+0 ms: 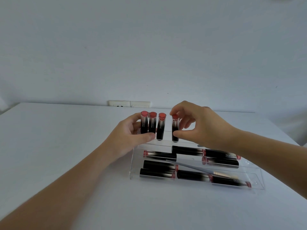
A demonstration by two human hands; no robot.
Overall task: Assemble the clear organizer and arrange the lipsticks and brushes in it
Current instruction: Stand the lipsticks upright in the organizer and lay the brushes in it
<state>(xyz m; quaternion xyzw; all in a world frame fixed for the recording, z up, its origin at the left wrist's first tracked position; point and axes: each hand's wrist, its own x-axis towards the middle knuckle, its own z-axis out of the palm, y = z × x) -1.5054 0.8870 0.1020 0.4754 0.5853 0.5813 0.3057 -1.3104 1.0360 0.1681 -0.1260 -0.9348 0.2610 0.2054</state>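
A clear stepped organizer (132, 165) sits on the white table. On its top step stand several black lipsticks with red caps. My left hand (129, 135) grips the two leftmost upright lipsticks (147, 123), thumb in front and fingers behind. A third upright lipstick (161, 127) stands free. My right hand (199, 125) pinches the fourth upright lipstick (175, 128), forefinger on its cap and thumb near its base. Several more lipsticks (159, 166) lie flat on the lower steps. A thin brush (199, 169) with a grey handle lies slanted across them.
The white table (66, 146) runs back to a white wall carrying a double socket plate (129, 103). The organizer stands right of the table's middle, with bare tabletop to its left and in front.
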